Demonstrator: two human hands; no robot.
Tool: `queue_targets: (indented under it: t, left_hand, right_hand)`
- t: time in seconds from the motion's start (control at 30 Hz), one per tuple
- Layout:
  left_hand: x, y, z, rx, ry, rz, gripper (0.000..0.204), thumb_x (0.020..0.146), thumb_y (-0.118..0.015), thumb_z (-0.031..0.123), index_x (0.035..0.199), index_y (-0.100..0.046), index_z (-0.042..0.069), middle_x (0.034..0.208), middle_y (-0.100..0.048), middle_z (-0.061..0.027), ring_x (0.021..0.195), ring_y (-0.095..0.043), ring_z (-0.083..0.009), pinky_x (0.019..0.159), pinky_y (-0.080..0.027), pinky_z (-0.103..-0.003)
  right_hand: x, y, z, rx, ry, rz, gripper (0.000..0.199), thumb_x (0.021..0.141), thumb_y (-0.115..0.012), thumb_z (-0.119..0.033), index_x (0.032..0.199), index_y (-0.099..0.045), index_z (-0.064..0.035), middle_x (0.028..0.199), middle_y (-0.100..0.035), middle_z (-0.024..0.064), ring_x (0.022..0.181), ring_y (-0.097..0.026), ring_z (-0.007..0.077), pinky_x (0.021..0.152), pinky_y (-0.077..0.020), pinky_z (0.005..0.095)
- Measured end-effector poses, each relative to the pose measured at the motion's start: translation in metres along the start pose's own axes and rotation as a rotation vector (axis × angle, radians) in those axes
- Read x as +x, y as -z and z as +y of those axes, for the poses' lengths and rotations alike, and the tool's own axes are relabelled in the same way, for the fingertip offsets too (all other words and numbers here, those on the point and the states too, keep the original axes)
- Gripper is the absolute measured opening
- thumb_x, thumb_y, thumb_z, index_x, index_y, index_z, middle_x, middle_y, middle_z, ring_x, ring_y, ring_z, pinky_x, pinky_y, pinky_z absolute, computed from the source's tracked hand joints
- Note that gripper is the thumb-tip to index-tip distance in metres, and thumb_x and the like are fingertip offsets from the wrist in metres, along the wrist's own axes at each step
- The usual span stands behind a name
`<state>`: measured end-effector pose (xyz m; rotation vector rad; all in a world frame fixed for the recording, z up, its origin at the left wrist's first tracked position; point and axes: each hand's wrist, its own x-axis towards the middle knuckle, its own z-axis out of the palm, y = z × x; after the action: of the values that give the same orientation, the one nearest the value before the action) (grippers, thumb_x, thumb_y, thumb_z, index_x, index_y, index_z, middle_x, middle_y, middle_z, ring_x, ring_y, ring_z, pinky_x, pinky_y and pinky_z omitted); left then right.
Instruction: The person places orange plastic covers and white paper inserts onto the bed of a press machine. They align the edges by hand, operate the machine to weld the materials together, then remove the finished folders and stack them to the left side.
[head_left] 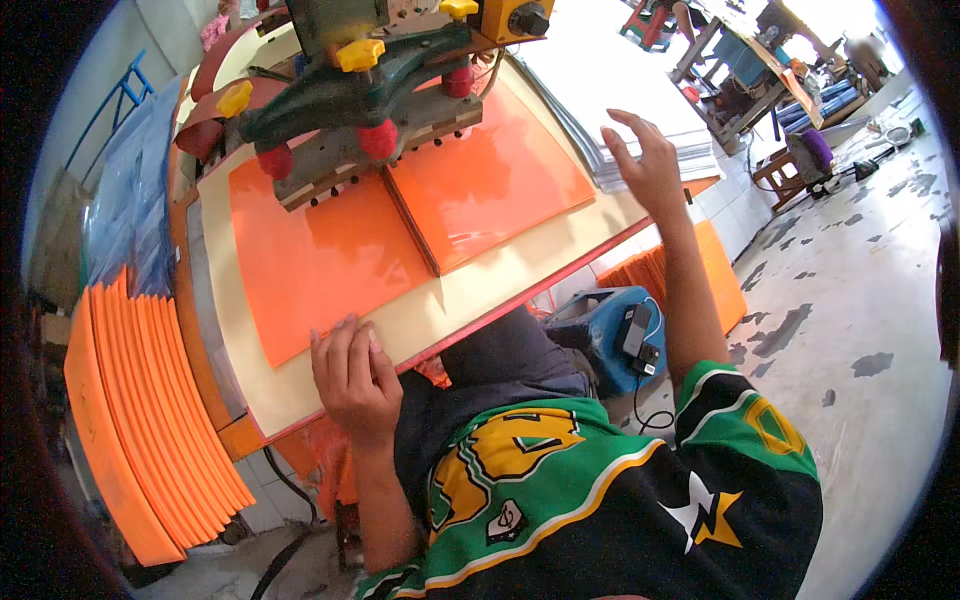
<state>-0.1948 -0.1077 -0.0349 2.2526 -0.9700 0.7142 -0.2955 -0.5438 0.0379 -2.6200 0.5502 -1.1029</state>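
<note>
An orange plastic cover (320, 265) is spread on the cream work board (480, 292), with a dark-lined spine strip across its middle. Over its far part stands the head of a press machine (370, 130), with yellow knobs and red posts. My left hand (355, 378) lies at the board's near edge, fingers stretched out and fingertips at the cover's near edge. Raised at the right, beside a stack of white sheets (655, 125), my right hand (648, 165) has its fingers apart and holds nothing.
Many folded orange covers (150, 420) are stacked at the left, below bluish clear plastic (135, 190). Another orange stack (705, 275) stands at the right below the board, near a blue container (610, 330) with a black adapter and cable. A wooden table (750, 70) stands farther back.
</note>
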Motion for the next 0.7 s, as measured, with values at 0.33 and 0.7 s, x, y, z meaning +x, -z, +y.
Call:
queue_targets:
  t: [0.33, 0.7]
  left_hand:
    - [0.000, 0.000, -0.001, -0.065, 0.016, 0.001, 0.019, 0.097, -0.061, 0.009, 0.109, -0.071, -0.001, 0.119, -0.070, -0.0167, 0.114, -0.066, -0.0368, 0.114, -0.043, -0.060]
    - [-0.003, -0.002, -0.003, -0.054, 0.010, 0.000, 0.021, 0.097, -0.060, 0.010, 0.111, -0.073, 0.000, 0.121, -0.071, -0.0156, 0.115, -0.066, -0.0358, 0.116, -0.042, -0.059]
  right_hand:
    - [-0.020, 0.006, 0.039, -0.254, 0.037, -0.194, 0.059, 0.101, -0.063, -0.049, 0.135, -0.061, -0.0007, 0.128, -0.064, 0.0226, 0.120, -0.061, 0.0430, 0.103, -0.0484, 0.0521]
    - [-0.021, 0.035, 0.052, -0.203, 0.139, -0.207, 0.027, 0.097, -0.073, -0.017, 0.122, -0.073, -0.0075, 0.111, -0.069, 0.0128, 0.106, -0.065, 0.0324, 0.094, -0.0513, 0.0441]
